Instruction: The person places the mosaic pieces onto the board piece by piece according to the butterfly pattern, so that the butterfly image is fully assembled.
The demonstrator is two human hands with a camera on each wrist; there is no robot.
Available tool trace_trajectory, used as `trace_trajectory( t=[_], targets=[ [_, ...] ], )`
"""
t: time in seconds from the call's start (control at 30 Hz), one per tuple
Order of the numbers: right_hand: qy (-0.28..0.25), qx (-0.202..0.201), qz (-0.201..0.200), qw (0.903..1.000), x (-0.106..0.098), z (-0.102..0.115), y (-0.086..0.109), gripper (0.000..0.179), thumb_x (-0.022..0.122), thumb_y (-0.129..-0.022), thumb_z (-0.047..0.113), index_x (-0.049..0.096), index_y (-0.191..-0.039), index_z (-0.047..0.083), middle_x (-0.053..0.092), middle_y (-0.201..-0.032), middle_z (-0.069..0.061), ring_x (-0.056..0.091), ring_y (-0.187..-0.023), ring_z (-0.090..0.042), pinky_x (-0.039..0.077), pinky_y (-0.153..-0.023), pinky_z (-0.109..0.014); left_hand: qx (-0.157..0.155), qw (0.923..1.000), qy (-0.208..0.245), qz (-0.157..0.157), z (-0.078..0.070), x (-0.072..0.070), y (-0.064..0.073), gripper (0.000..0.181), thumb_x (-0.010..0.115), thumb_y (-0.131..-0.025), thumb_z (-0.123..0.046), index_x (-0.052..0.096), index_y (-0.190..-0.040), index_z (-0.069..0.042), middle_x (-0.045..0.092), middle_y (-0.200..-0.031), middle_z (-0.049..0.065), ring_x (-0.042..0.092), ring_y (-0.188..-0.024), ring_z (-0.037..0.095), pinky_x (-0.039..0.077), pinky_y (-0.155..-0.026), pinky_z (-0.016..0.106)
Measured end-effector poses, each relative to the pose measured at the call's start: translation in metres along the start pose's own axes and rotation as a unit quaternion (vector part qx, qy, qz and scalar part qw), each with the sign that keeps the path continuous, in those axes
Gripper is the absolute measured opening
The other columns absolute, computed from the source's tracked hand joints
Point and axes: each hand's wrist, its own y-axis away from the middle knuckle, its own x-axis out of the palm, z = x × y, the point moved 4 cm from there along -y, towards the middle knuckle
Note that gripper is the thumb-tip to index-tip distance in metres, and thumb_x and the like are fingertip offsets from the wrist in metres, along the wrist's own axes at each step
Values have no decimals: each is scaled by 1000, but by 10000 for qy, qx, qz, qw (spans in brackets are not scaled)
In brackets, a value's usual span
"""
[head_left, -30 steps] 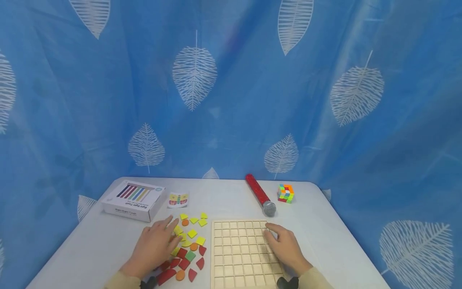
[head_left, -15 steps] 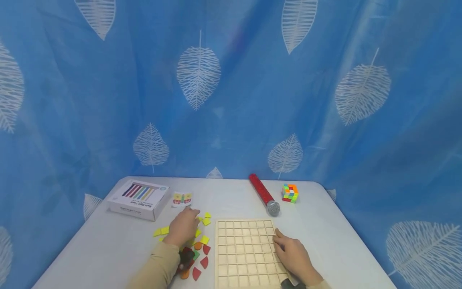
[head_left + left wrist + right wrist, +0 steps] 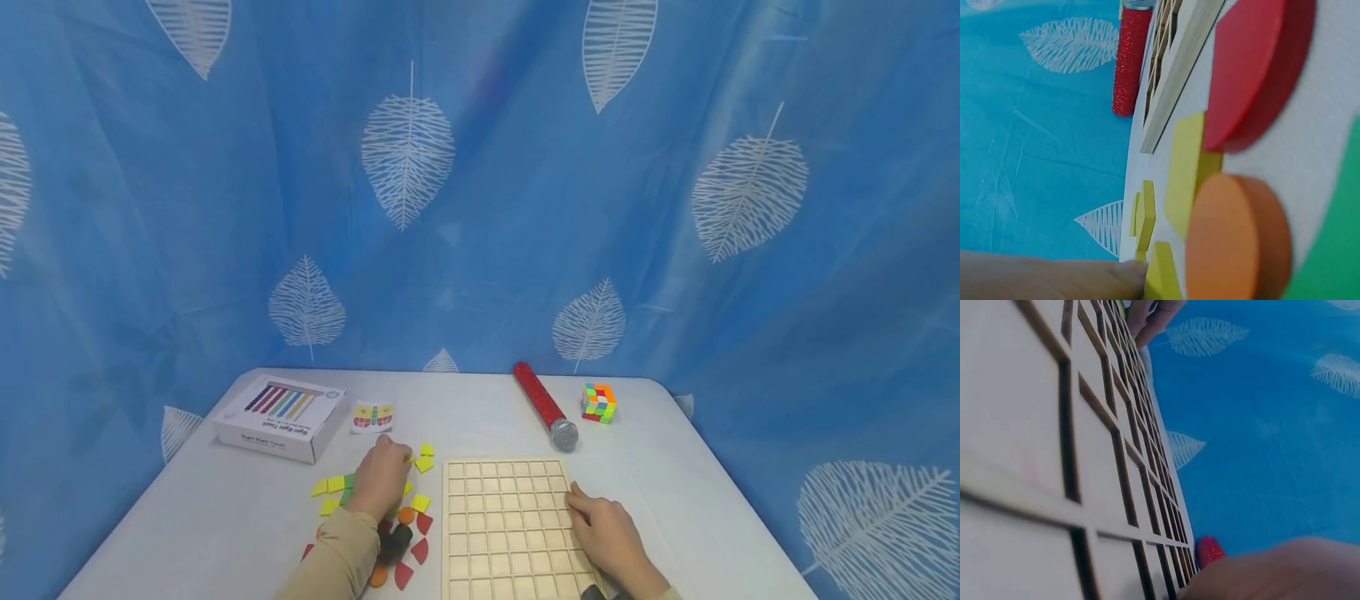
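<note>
My left hand (image 3: 380,477) reaches down among loose flat coloured pieces left of the board, partly covering them. In the left wrist view, one of its fingers (image 3: 1054,275) stretches out with its tip right at a yellow piece (image 3: 1161,272). An orange disc (image 3: 1222,237) and a red quarter-round piece (image 3: 1250,69) are close to that camera. My right hand (image 3: 613,533) rests at the right edge of a pale wooden grid board (image 3: 504,533), fingertips against the side. The right wrist view has the board's square cells (image 3: 1107,444) beside that hand.
Behind the pieces lies a small card (image 3: 372,417) with a butterfly pattern, next to a white box (image 3: 281,418). A red glittery microphone (image 3: 542,402) and a colour puzzle cube (image 3: 598,403) lie beyond the board. A blue leaf-print curtain (image 3: 495,208) surrounds the table.
My left hand has moved right and farther forward over the pieces; yellow and green pieces now show to its left. My right hand has slid slightly toward me along the board's edge.
</note>
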Motion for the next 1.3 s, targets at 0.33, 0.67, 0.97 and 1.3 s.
trace_trajectory(
  t=[0.33, 0.67, 0.97, 1.3],
  targets=[
    [-154, 104, 86, 9998, -1, 0, 5, 27, 70, -92, 11, 76, -118, 5, 67, -134, -15, 72, -110, -35, 57, -90, -52, -193, 9995, 220, 145, 1, -1, 3, 25, 74, -93, -13, 74, -117, -5, 62, -104, 8, 57, -85, 20, 55, -85, 44],
    [-105, 169, 70, 9998, -2, -4, 5, 28, 72, -91, 9, 76, -118, 5, 71, -125, -19, 74, -104, -37, 58, -69, -36, -566, 9939, 892, 306, 2, -5, 2, 23, 83, -84, -12, 70, -103, -7, 62, -100, 7, 57, -85, 22, 53, -82, 43],
    [-111, 168, 59, 9998, -3, -3, 3, 28, 71, -91, 10, 76, -117, 5, 70, -126, -18, 74, -105, -37, 60, -75, -43, -540, 9920, 1134, 99, -4, -13, 3, 13, 80, -88, -14, 69, -95, -14, 63, -83, -1, 55, -73, 17, 46, -69, 33],
    [-101, 202, 98, 9997, -4, -1, 2, 28, 72, -91, 11, 76, -118, 7, 70, -126, -18, 74, -106, -36, 60, -81, -47, 128, 9909, 1290, 373, -34, 2, 15, 5, 75, -90, -17, 70, -90, -15, 63, -81, -5, 54, -71, 14, 44, -63, 31]
  ],
)
